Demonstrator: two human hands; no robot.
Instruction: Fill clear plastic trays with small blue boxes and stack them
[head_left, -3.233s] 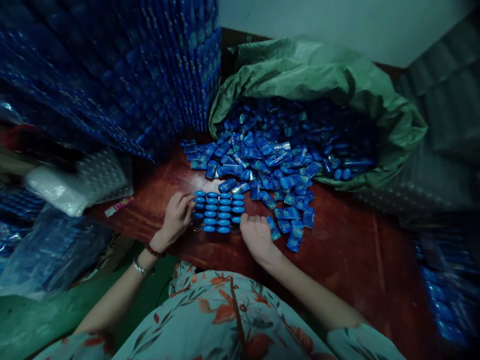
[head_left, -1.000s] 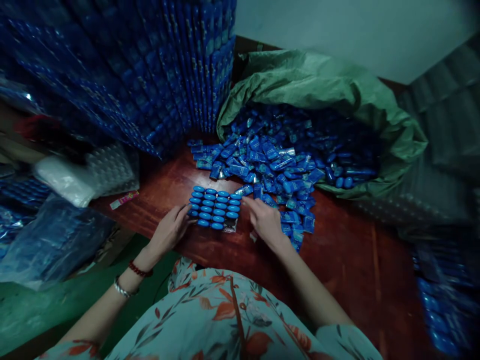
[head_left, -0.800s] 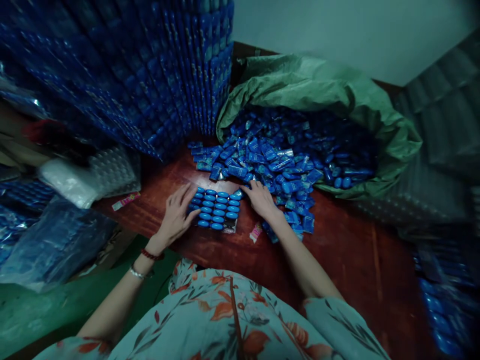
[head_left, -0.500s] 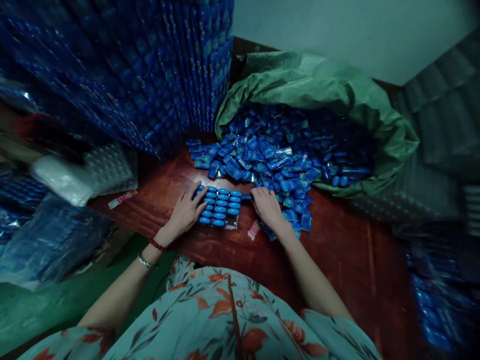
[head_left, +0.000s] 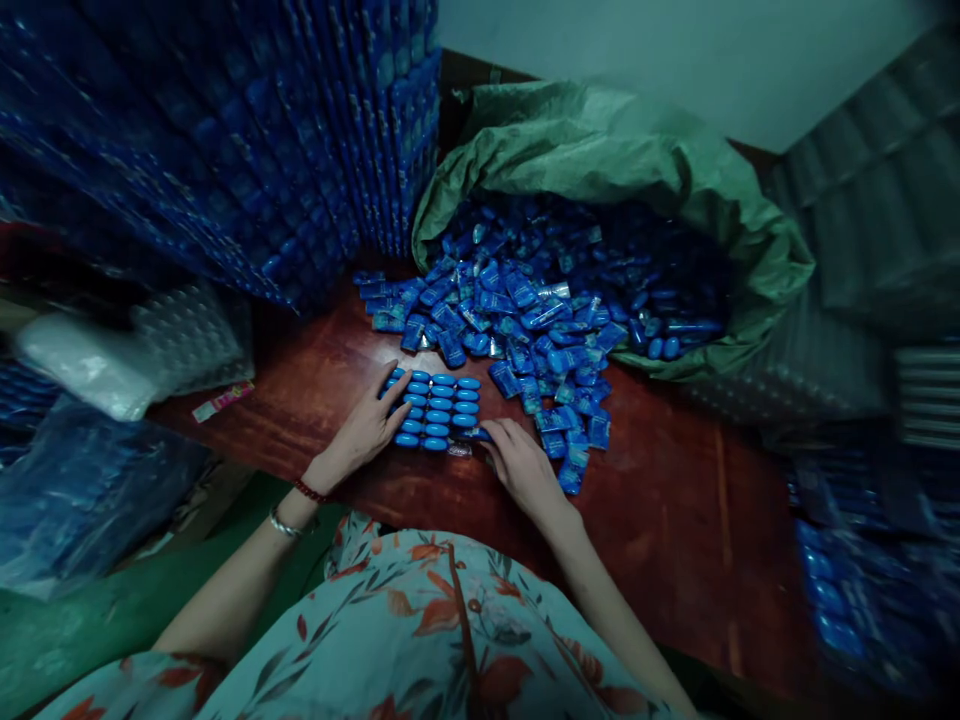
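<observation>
A clear plastic tray (head_left: 460,450) lies on the table, filled with rows of glossy blue oval pieces (head_left: 437,407). My left hand (head_left: 365,422) grips the tray's left side, its thumb and fingers over the edge pieces. At the near right corner my right hand (head_left: 523,468) pinches a small blue piece (head_left: 472,434), which lies level at the end of the right column. Its fingertips partly cover this piece. Beyond the tray, loose blue packets (head_left: 517,300) of the same colour spread in a heap.
A green sack (head_left: 757,230) lies open at the back, spilling the packets onto the red-brown table (head_left: 660,480). Tall stacks of blue packs (head_left: 300,150) stand at the back left. Clear plastic trays (head_left: 195,335) and a pink wrapper (head_left: 223,400) lie left; grey stacks (head_left: 862,200) rise right.
My right hand has moved nearer, bringing a blue piece from beside the heap to the tray's near right corner. My left hand stays on the tray. The view has shifted slightly.
</observation>
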